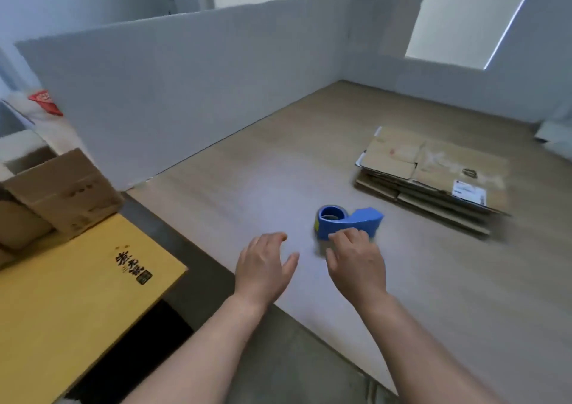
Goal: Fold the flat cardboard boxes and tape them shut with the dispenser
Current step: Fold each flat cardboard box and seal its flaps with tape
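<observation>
A blue tape dispenser point(346, 221) lies on the wooden table point(278, 171), near the middle. My right hand point(356, 261) hovers just in front of it, fingers apart, the fingertips at its near edge; whether they touch it is unclear. My left hand point(263, 264) is open to the left of the dispenser, holding nothing. A stack of flat cardboard boxes point(433, 174) rests at the right of the table, beyond the dispenser.
White partition boards point(170, 88) wall the table's left and back sides. A yellow box with black lettering point(77, 295) and a brown carton point(65, 193) sit to the left, off the table. A dark gap runs along the table's front-left edge.
</observation>
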A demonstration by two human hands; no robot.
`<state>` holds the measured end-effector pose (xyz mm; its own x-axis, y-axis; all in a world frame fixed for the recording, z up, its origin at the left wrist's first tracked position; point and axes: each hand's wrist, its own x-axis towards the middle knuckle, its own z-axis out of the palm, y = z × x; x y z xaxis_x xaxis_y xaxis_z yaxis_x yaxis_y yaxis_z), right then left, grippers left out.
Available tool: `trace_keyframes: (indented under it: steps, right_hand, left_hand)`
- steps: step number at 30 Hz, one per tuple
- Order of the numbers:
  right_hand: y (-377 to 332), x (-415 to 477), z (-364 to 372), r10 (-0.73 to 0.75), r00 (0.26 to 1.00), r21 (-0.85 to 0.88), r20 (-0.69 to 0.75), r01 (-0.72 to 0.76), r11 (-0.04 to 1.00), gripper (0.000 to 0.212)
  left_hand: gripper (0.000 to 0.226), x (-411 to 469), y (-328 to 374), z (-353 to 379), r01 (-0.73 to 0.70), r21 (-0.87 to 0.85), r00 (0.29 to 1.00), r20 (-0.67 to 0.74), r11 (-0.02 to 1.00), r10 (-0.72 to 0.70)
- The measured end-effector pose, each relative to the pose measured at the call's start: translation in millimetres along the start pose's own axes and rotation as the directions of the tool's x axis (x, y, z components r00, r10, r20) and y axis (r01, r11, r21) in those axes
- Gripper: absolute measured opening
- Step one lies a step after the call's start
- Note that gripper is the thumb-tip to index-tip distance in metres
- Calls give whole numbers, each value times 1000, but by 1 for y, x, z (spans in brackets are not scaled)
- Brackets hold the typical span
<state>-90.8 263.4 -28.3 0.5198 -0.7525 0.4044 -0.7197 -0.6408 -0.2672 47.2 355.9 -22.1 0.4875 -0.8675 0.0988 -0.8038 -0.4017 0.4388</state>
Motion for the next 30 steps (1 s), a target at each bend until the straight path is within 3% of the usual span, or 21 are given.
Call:
trace_keyframes:
  steps: [8,10,12,18,23,30]
  right_hand:
    - [133,-6,-32,184,983,-61,11,-183,981,18]
    - [158,-5,-39,230,973,-79,-20,-231,970,15]
    - [181,-2,-43,283,959,-95,-26,-284,954,29]
    - [244,23,-50,428,904,-131,-1,-424,896,24]
    - [292,62,-42,612,782,-166,119,-592,788,40]
    - [344,116,-17,789,601,-191,128,-766,614,64]
  left_hand:
    - [51,45,119,56,-145,-13,987,65,989,145]
    - [52,59,138,65,-177,-21,980,90,984,178]
    - [56,78,153,73,-221,-27,968,116,975,223]
    - [70,153,186,97,-305,53,925,256,951,283]
    - [78,226,204,117,-333,79,904,310,940,294]
    - [93,322,198,153,-332,183,910,320,925,263]
